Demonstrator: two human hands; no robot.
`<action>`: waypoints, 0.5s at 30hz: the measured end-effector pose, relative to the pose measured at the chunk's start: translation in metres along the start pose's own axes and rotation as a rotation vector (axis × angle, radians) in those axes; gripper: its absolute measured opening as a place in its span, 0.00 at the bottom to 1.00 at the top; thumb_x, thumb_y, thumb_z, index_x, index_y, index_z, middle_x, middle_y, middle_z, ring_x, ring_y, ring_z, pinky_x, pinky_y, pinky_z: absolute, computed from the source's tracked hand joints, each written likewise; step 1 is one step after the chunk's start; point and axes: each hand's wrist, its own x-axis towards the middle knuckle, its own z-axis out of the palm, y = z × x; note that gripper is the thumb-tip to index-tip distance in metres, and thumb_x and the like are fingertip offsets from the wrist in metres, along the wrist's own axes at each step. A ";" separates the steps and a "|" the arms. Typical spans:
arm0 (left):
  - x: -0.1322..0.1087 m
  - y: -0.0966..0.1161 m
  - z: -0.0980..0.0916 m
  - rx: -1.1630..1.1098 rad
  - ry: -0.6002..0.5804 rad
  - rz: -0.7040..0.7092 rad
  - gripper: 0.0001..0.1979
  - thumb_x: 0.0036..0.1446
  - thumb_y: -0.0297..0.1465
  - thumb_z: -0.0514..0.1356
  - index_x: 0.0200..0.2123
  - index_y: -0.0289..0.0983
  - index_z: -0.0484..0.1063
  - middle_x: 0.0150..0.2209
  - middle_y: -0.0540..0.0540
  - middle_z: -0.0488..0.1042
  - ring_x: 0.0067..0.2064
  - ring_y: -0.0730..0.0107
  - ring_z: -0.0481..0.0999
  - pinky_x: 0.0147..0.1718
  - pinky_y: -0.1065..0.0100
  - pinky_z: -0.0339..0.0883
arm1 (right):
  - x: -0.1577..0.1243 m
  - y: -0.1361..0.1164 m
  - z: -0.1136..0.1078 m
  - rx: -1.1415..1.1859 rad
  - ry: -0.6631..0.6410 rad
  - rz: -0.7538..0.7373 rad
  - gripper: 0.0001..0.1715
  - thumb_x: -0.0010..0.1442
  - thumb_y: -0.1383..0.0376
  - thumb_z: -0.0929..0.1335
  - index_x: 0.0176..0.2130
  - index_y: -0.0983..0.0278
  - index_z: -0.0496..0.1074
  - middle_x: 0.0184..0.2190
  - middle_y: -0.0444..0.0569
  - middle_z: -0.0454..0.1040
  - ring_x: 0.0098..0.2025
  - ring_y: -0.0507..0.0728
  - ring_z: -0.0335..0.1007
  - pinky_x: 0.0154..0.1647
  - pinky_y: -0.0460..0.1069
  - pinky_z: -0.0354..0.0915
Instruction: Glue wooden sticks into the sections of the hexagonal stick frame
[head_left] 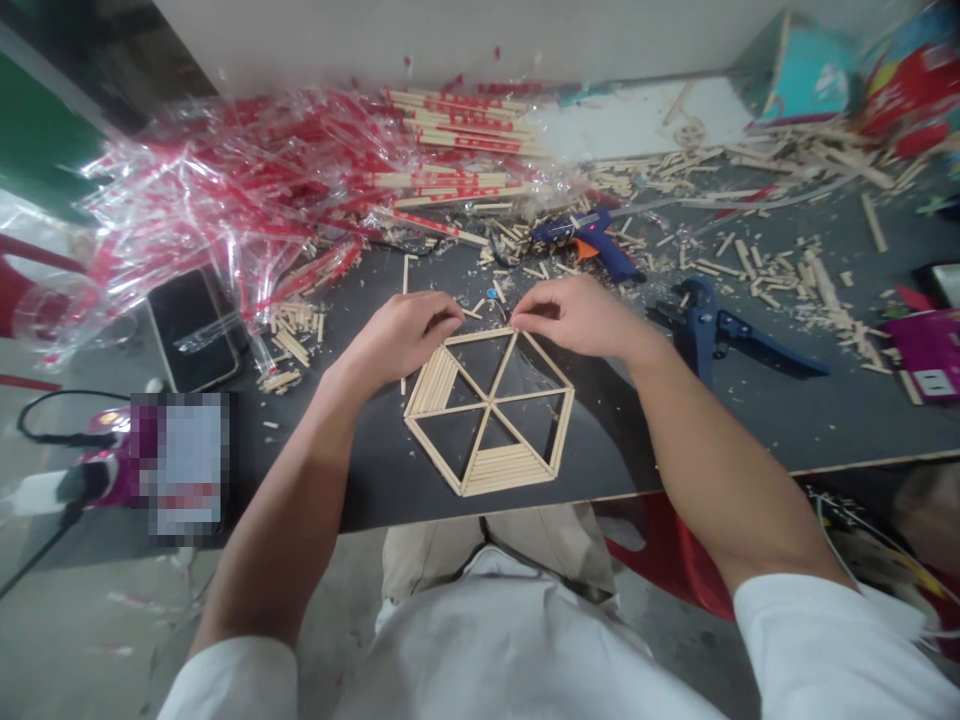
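We list, clock directions taken from the frame's hub: left hand (409,330), fingers curled and thumb near them at the 11 o'clock corner, and we cannot tell whether it pinches anything; right hand (574,310), thumb and fingertips drawn together at the 1 o'clock corner, grip likewise uncertain. Between and below them, one hexagonal frame (490,402) of pale sticks, lying flat near the front edge of a dark table (375,460); corners point to 1, 3, 5, 7, 9 and 11 o'clock, and its three corner-to-corner axes look near equal, one spoke line running 9 to 3. Its upper-left slats (435,387) and lower slats (512,466) fill the outer parts of two sectors. One loose stick (406,275) runs 12 to 6, partly covered by the left hand. At 1 o'clock, past the right hand, a blue glue gun (596,235), nozzle toward 9; stick scraps lie between it and the frame. Toward 2 to 3, a blue cutter (703,325), beyond the right wrist. At 10, a dark phone (193,330); at 11, a heap of red-and-clear wrappers (225,190); at 12, wrapped sticks (465,135); toward 2, more scattered offcuts (817,280).
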 end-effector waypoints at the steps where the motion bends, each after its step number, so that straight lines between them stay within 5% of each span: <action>1: 0.000 0.000 0.000 0.001 -0.003 -0.003 0.15 0.70 0.35 0.55 0.45 0.36 0.80 0.43 0.43 0.83 0.42 0.64 0.81 0.45 0.66 0.70 | 0.000 0.001 0.001 -0.008 0.007 -0.011 0.11 0.64 0.60 0.71 0.36 0.62 0.83 0.33 0.49 0.83 0.32 0.56 0.72 0.38 0.52 0.63; 15: -0.001 -0.005 0.001 0.019 0.074 -0.090 0.14 0.69 0.34 0.57 0.47 0.37 0.80 0.37 0.45 0.83 0.35 0.67 0.78 0.39 0.67 0.68 | 0.002 0.004 0.006 0.051 0.229 0.043 0.15 0.64 0.56 0.70 0.30 0.63 0.73 0.22 0.46 0.73 0.25 0.54 0.67 0.33 0.51 0.62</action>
